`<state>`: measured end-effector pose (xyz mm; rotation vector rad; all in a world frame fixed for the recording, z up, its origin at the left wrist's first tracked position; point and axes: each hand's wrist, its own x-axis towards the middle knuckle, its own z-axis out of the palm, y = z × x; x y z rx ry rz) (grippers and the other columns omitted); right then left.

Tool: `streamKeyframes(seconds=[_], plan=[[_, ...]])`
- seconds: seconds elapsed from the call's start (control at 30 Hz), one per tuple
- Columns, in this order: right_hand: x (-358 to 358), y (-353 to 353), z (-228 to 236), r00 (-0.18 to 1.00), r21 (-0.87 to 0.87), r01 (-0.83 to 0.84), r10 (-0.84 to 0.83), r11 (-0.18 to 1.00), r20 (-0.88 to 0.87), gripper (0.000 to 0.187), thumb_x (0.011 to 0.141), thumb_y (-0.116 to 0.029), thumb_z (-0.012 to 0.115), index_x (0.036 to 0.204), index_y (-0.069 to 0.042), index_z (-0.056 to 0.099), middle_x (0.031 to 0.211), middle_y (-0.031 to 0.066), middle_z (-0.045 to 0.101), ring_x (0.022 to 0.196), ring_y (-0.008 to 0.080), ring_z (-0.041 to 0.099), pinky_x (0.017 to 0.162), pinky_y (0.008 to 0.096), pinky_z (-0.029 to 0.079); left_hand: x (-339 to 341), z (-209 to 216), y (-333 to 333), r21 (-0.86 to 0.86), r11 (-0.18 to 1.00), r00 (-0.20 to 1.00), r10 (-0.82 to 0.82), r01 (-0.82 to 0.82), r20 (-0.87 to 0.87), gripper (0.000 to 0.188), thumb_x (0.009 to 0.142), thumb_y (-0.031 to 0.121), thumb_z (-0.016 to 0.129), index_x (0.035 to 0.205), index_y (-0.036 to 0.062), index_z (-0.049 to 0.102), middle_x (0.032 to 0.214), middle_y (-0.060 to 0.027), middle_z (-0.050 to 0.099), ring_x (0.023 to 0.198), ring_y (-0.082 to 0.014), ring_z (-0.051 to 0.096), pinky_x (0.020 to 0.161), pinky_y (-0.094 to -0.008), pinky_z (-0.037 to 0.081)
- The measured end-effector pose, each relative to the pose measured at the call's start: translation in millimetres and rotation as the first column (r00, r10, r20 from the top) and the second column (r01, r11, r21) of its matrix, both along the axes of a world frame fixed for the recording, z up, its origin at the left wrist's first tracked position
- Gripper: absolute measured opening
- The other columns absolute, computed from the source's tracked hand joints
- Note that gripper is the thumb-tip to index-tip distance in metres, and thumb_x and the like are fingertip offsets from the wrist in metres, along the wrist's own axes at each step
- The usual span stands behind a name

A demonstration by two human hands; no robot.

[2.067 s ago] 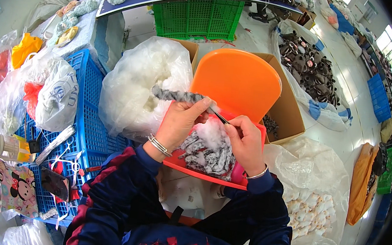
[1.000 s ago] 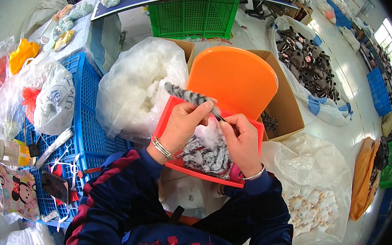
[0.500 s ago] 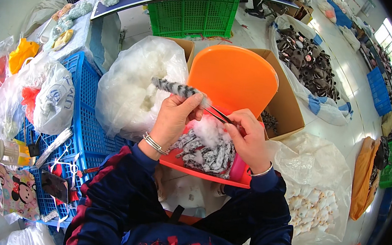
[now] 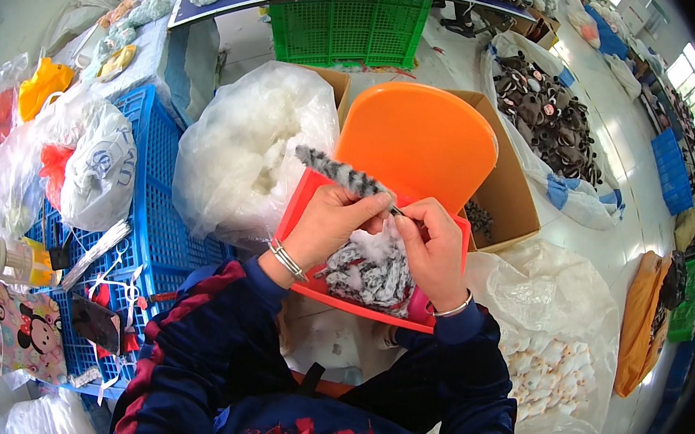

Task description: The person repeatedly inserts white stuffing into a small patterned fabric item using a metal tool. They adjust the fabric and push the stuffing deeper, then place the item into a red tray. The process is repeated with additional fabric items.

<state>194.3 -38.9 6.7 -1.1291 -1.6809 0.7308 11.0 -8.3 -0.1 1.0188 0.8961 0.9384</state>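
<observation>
In my left hand (image 4: pixel 329 222) a grey-and-black striped plush tail (image 4: pixel 337 171) is pinched near its right end, its furry tip pointing up and left. My right hand (image 4: pixel 434 252) grips thin dark tweezers (image 4: pixel 396 212), close against that same end. Only a short length of the tweezers shows; their tips are hidden at the tail. Below both hands sits a red tray (image 4: pixel 353 309) with a heap of striped plush tails (image 4: pixel 368 278) and a tuft of white stuffing (image 4: pixel 386 243).
Beyond the tray is an orange chair (image 4: pixel 419 146), with a cardboard box (image 4: pixel 509 206) behind it. A clear bag of white stuffing (image 4: pixel 244 139) stands left, beside blue crates (image 4: pixel 151 193). A bag of small white pieces (image 4: pixel 550 372) lies right; dark plush pieces (image 4: pixel 551 112) are farther back.
The tweezers' long arms, visible before between my hands, are now mostly hidden at the tail's end. My hands have drawn closer together, and the tail has shifted slightly right.
</observation>
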Motion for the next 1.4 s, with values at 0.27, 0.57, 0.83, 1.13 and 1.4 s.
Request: streamKeyframes(seconds=[0.27, 0.57, 0.83, 1.13, 1.4], plan=[[8.7, 1.6, 11.6, 0.955, 0.224, 0.012, -0.078, 0.974, 0.288, 0.011, 0.083, -0.002, 0.069, 0.092, 0.000, 0.064, 0.085, 0.0101, 0.060, 0.070, 0.0230, 0.060, 0.061, 0.0313, 0.049, -6.6, -6.2, 7.4, -0.140, 0.988, 0.998, 0.054, -0.060, -0.044, 0.042, 0.093, 0.036, 0.067, 0.074, -0.0014, 0.068, 0.063, -0.0045, 0.062, 0.055, -0.0090, 0.056, 0.055, -0.0236, 0.046], [46.8, 10.0, 8.9, 0.970, -0.002, 0.024, -0.023, 1.000, 0.241, 0.011, 0.084, -0.005, 0.070, 0.091, -0.001, 0.062, 0.083, 0.0050, 0.061, 0.064, 0.0129, 0.056, 0.058, 0.0252, 0.043, -18.0, -1.5, 16.5, -0.089, 0.991, 0.995, 0.095, -0.096, -0.023, 0.019, 0.094, 0.016, 0.064, 0.093, -0.0020, 0.069, 0.078, -0.0064, 0.069, 0.061, -0.0109, 0.062, 0.059, -0.0254, 0.052], [47.7, 7.6, -8.1, 0.982, -0.310, -0.151, 0.108, 0.939, -0.152, 0.013, 0.090, -0.008, 0.067, 0.099, -0.001, 0.062, 0.086, -0.0017, 0.061, 0.073, 0.0021, 0.055, 0.063, 0.0194, 0.043, -21.8, 0.9, 13.3, 0.058, 0.998, 0.999, 0.006, -0.009, 0.049, 0.019, 0.093, 0.011, 0.062, 0.107, -0.0018, 0.066, 0.084, -0.0042, 0.067, 0.072, -0.0097, 0.062, 0.067, -0.0240, 0.052], [47.5, 7.1, -0.3, 0.960, -0.376, -0.205, 0.110, 0.904, -0.259, 0.013, 0.093, -0.008, 0.065, 0.102, 0.001, 0.062, 0.088, -0.0012, 0.062, 0.075, 0.0021, 0.057, 0.065, 0.0189, 0.045, -23.2, 6.5, 8.4, 0.160, 0.986, 0.998, -0.038, 0.045, -0.051, 0.022, 0.089, 0.006, 0.061, 0.110, 0.0024, 0.065, 0.084, -0.0014, 0.064, 0.076, -0.0083, 0.059, 0.069, -0.0240, 0.049], [47.4, 6.2, 0.3, 0.989, -0.256, -0.134, 0.114, 0.957, -0.090, 0.008, 0.091, -0.006, 0.066, 0.094, 0.001, 0.062, 0.083, 0.0005, 0.061, 0.072, 0.0047, 0.056, 0.062, 0.0206, 0.044, -19.5, 10.9, 5.8, 0.164, 0.986, 0.999, -0.020, 0.028, -0.051, 0.020, 0.090, 0.010, 0.064, 0.108, 0.0008, 0.067, 0.082, -0.0017, 0.064, 0.071, -0.0069, 0.058, 0.066, -0.0232, 0.048]])
